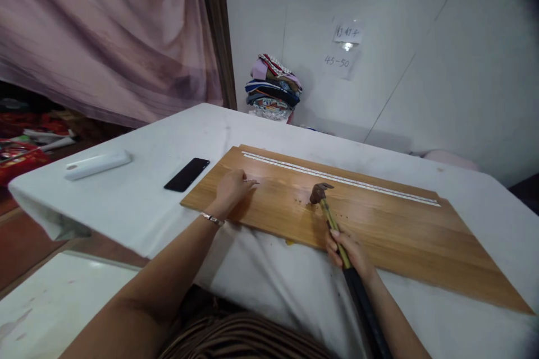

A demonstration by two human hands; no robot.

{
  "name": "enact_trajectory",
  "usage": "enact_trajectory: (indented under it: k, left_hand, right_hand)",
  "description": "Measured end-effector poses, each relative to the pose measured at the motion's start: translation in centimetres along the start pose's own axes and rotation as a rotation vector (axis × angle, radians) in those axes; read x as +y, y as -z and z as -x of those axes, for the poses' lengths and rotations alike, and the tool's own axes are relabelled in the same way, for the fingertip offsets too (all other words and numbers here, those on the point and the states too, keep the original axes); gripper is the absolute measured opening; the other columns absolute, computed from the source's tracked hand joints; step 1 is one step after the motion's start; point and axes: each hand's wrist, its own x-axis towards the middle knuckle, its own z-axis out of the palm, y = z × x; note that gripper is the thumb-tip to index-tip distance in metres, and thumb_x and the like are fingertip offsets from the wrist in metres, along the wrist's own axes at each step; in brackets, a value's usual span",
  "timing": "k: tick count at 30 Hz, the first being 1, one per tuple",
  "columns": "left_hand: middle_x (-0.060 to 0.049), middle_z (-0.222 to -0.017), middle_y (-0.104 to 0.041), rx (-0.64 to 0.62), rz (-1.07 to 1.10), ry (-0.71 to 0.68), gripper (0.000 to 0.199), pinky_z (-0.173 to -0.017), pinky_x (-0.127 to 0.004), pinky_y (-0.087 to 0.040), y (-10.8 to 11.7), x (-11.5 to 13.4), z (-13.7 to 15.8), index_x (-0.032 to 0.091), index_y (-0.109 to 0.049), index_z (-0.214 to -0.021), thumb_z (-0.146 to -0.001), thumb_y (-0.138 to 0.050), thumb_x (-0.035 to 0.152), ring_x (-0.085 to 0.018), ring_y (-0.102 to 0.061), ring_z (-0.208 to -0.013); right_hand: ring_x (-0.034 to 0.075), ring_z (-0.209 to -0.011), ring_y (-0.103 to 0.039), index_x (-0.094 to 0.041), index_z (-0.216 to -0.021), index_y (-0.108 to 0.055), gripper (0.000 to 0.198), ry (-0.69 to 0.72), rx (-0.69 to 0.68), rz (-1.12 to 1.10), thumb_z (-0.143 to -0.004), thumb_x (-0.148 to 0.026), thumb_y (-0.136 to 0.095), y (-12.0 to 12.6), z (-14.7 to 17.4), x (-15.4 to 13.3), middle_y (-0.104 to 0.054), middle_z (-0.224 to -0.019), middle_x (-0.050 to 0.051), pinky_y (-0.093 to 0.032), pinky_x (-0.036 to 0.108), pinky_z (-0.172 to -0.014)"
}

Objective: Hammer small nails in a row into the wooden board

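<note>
Wooden board [391, 224] beneath, left hand [231, 190] holds a nail [254, 182] (right hand [352, 252], a hammer [329, 215]).

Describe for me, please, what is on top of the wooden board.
The wooden board bears a long pale strip and small dark specks. The patch behind the left hand is covered, so it cannot be seen.

A brown board [379, 235] lies on the white worktop [126, 193]. Between 9 and 10 o'clock from the board's middle, the left hand [231, 188] has a thin, pointy thing [253, 182] in its grip; a black phone [186, 174] lies farther out that way. The right hand [351, 249], at 6 o'clock, holds a hammer [354, 280]. White strips [341, 180] lie at 12, piled cloths [273, 88] at 11.
</note>
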Motion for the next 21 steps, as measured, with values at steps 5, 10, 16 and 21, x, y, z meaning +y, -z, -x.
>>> enact_trajectory:
  k: [5,10,16,21]
  left_hand:
    - [-0.01,-0.094,-0.071,-0.086,-0.053,0.009,0.016,-0.071,-0.031,-0.05,0.2,0.3,-0.1,0.019,-0.064,-0.081,-0.084,-0.054,0.031,-0.026,-0.065,-0.09]
    - [-0.011,-0.094,-0.072,-0.166,-0.11,-0.017,0.022,-0.071,-0.032,-0.049,-0.1,-0.4,-0.6,0.018,-0.066,-0.085,-0.085,-0.046,0.026,-0.027,-0.066,-0.087]
    - [-0.015,-0.096,-0.07,-0.135,-0.173,-0.146,0.029,-0.076,-0.033,-0.049,-3.1,-2.4,-1.5,0.016,-0.065,-0.087,-0.09,-0.04,0.031,-0.027,-0.066,-0.09]
    - [-0.015,-0.099,-0.068,-0.074,-0.101,-0.173,0.024,-0.079,-0.031,-0.047,-4.2,-3.3,-1.0,0.014,-0.062,-0.09,-0.091,-0.041,0.025,-0.023,-0.064,-0.091]
  right_hand:
    - [0.004,-0.03,-0.035,-0.023,-0.084,-0.046,0.034,0.016,-0.003,-0.023,-0.076,-0.049,-0.066,0.1,-0.2,0.1,-0.045,-0.054,-0.01,-0.026,0.018,-0.031]
    - [0.004,-0.03,-0.036,-0.023,-0.082,-0.044,0.033,0.033,0.011,-0.026,-0.078,-0.048,-0.065,0.4,-0.1,0.3,-0.046,-0.055,-0.01,-0.027,0.017,-0.03]
    - [0.005,-0.031,-0.039,-0.022,-0.089,-0.046,0.027,0.029,0.02,-0.039,-0.084,-0.043,-0.062,1.7,-0.1,1.7,-0.049,-0.059,-0.009,-0.029,0.018,-0.031]
    - [0.004,-0.032,-0.04,-0.022,-0.088,-0.048,0.026,0.009,0.017,-0.032,-0.085,-0.043,-0.061,2.5,0.0,2.5,-0.049,-0.059,-0.008,-0.029,0.018,-0.032]
